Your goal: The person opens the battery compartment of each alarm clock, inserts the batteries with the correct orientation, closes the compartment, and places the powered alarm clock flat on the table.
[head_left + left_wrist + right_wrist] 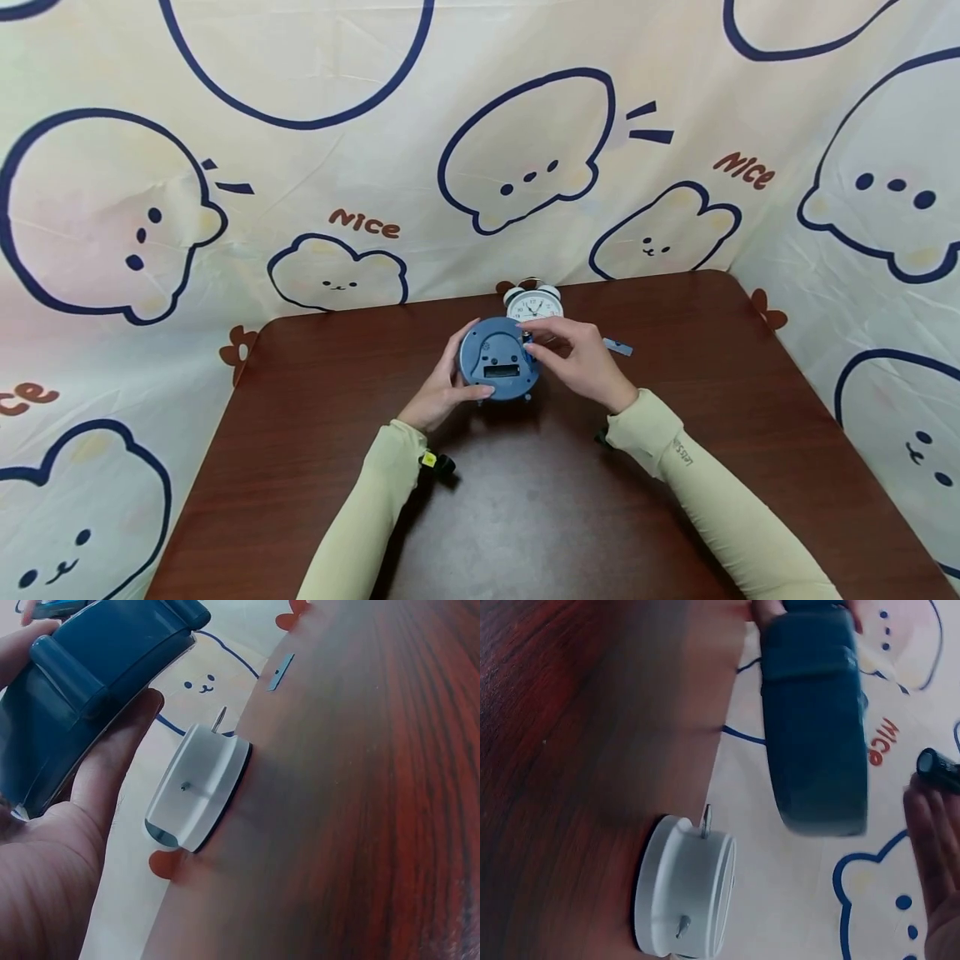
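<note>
My left hand (pixel 441 390) grips a round blue clock (pixel 498 343) from its left side, thumb at the lower edge of the back. The clock's back faces me, with its battery slot (pixel 502 371) uncovered and dark inside. At the clock's upper right, my right hand (pixel 588 362) pinches a small battery (pixel 527 337) between thumb and fingers. In the right wrist view the battery (pixel 939 771) shows one round end, apart from the clock (pixel 814 735). The left wrist view shows the clock's side (pixel 97 667) held above the table.
A white twin-bell alarm clock (pixel 534 305) stands behind the blue one, near the table's back edge. To the right lies a small flat blue strip (pixel 617 346) on the brown table (pixel 360 367). Patterned cloth (pixel 525 150) hangs behind and beside the table.
</note>
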Motion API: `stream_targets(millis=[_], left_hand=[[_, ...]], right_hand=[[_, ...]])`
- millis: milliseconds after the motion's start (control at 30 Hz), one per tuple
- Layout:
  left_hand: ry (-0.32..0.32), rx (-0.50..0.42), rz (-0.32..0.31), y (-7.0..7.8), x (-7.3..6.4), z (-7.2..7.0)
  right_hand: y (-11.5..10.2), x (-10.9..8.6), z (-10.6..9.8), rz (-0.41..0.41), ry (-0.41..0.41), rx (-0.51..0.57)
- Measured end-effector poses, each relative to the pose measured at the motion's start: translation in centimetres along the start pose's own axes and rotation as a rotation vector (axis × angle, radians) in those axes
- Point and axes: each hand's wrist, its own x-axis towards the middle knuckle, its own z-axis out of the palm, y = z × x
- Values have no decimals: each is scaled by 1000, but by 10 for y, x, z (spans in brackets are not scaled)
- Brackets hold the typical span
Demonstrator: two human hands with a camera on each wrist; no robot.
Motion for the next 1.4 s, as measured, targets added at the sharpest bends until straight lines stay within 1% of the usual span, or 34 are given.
stream_targets(millis=[67,200,300,400,533,667,800,933,1033,1133,1400], left_hand=[[0,-9,-3,0,-1,0],[-2,-15,-10,-1,-2,1],[-5,-17,-13,-2,-1,1],[-11,-21,-9,-3,-2,2],[-15,-23,-1,-3,-2,2],[-18,-21,11,-3,-1,2],[-20,-24,17,-2,0,1],[-18,-21,10,-2,0,2],[-14,-17,8,-2,-1,2],[-11,-15,9,-2,-1,2],[-27,-29,18,-2,0,2]], right_hand=[[-1,1,6,-54,-20,-9],[-2,4,13,-121,-80,-54],[0,5,17,-185,-108,-100],[1,5,20,-252,-118,-142],[3,2,23,-305,-114,-173],[3,2,24,-323,-102,-180],[2,3,25,-330,-108,-201],[0,3,25,-316,-115,-243],[-1,3,24,-294,-117,-255],[-1,2,24,-284,-118,-246],[1,1,25,-293,-106,-216]])
